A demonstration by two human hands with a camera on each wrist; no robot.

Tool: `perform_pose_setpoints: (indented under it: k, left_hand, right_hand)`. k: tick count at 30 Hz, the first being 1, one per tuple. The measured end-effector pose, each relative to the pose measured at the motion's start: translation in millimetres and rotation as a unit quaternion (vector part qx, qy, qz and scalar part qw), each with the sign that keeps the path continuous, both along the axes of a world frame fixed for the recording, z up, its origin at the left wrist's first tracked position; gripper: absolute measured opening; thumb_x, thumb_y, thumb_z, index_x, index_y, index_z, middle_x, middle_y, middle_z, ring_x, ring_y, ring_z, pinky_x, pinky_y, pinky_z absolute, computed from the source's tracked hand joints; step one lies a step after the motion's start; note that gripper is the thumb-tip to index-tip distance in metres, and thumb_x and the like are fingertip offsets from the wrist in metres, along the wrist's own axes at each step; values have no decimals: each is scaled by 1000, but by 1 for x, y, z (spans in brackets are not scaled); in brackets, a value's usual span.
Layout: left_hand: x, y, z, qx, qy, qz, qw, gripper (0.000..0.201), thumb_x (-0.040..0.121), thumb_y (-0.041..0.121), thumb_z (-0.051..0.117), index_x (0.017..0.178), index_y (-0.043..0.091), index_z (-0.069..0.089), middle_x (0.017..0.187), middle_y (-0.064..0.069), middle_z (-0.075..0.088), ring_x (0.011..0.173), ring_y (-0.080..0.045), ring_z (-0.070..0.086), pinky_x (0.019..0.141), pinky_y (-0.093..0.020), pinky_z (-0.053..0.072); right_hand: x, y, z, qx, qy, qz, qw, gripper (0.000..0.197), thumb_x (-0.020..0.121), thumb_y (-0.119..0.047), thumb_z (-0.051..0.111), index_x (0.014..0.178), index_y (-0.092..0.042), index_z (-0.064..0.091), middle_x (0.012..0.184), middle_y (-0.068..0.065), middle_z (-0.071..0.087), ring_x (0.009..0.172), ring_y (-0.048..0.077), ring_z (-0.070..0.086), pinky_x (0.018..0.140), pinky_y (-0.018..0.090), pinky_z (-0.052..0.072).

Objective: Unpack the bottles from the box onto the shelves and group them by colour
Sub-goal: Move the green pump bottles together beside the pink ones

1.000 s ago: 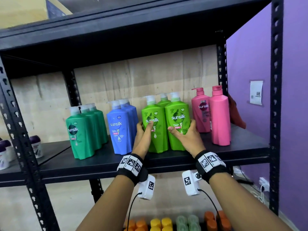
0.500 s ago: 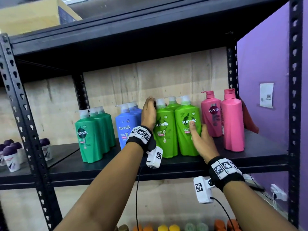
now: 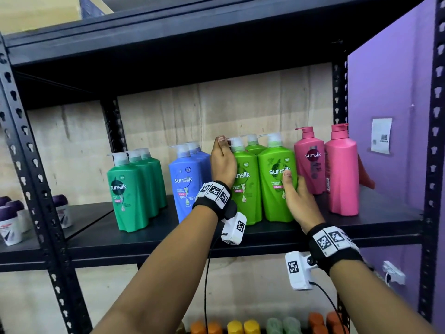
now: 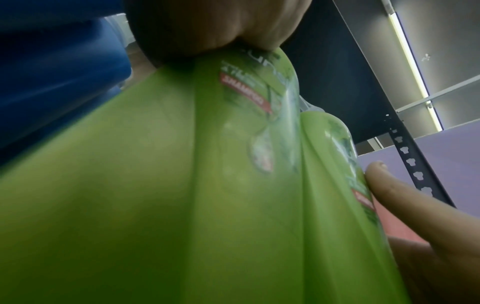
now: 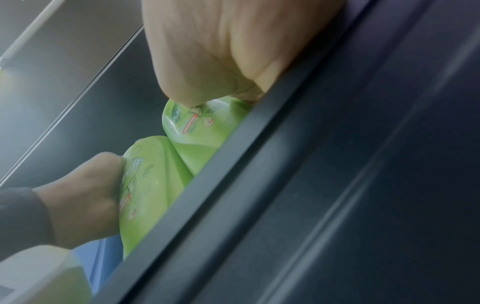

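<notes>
Three lime green bottles stand mid-shelf on the black shelf. My left hand holds the front left lime bottle at its shoulder, thumb up beside the pump, fingers hidden behind it. My right hand holds the front right lime bottle, thumb on the label, fingers hidden round its right side. In the left wrist view my palm presses the left bottle and the right thumb lies on the other. Dark green bottles, blue bottles and pink bottles stand grouped alongside.
Small purple-capped bottles sit on the shelf to the left. Orange, yellow and pale green caps show on the shelf below. A cardboard box lies on the top shelf. A black upright and a purple wall close the right side.
My left hand has slid up from the lower side of the left lime bottle to its shoulder by the pump. My right hand stays on the right lime bottle.
</notes>
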State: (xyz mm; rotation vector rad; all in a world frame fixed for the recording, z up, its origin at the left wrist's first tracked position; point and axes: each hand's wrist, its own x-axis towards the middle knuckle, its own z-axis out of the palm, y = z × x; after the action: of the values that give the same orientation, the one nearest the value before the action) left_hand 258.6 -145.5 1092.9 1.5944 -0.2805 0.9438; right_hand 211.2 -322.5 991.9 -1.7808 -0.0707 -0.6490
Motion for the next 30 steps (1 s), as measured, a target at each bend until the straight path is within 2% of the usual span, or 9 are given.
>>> perform_pose_setpoints:
  k: [2,5,11,15,18,20,23,27,30]
  left_hand:
    - [0,0,1,2,-2,0,1000,43,111,34,29,104,4,59,85,3,57,87,-21,52,72,-23,33]
    - [-1,0,3,-2,1,-10,1000,44,111,33,30,104,2,60,88,0,58,87,-22,52,73,-24,33]
    - [-5,2,2,3,5,-17,1000,45,111,36,30,115,4,61,93,4,56,89,-18,51,72,-19,32]
    - [-5,3,2,-1,6,-18,1000,46,111,36,30,116,3,61,95,4,56,91,-17,50,74,-20,32]
    - [-6,3,1,-8,16,-27,999,47,111,38,30,121,5,61,100,6,56,95,-14,49,78,-18,32]
    - [-7,3,1,-11,25,-39,999,48,111,39,29,127,6,60,111,1,62,102,-12,51,85,-17,33]
    - [-10,2,2,-16,32,-51,998,51,111,39,28,140,7,54,140,-9,58,125,-17,52,94,-14,28]
    - [-12,1,4,-18,39,-54,998,52,111,40,27,147,9,48,150,-8,51,140,-21,44,99,-13,25]
    - [-10,4,2,-8,48,-56,997,55,110,44,27,153,13,42,157,-4,44,145,-17,38,104,-14,20]
  right_hand:
    - [-1,1,0,1,-1,-1,1000,92,75,-98,21,139,-33,40,129,4,62,120,28,58,97,38,38]
    - [-3,2,2,-3,-5,-9,1000,83,74,-99,20,126,-38,42,90,-14,56,100,22,56,90,34,35]
    - [-5,2,2,-5,-7,-7,1000,96,73,-99,21,137,-30,42,97,-8,54,101,20,54,91,33,35]
    - [-6,3,3,-6,2,-7,1000,98,75,-97,20,143,-28,38,115,-2,58,113,23,55,94,36,36]
    - [-8,3,4,-6,-2,-12,1000,98,72,-99,20,136,-28,42,92,-14,54,101,21,55,90,34,36]
    - [-9,3,5,-8,-3,-12,1000,93,74,-98,21,133,-30,43,87,-18,52,99,20,55,90,34,36]
    - [-10,2,5,-5,5,-7,1000,97,74,-98,20,137,-26,42,99,-7,59,104,22,56,92,36,38]
    - [-10,1,5,0,8,4,1000,92,77,-95,22,137,-29,43,123,4,63,112,24,58,94,36,39]
    - [-11,0,5,0,14,11,1000,99,76,-96,22,143,-26,39,142,8,57,127,29,55,107,43,41]
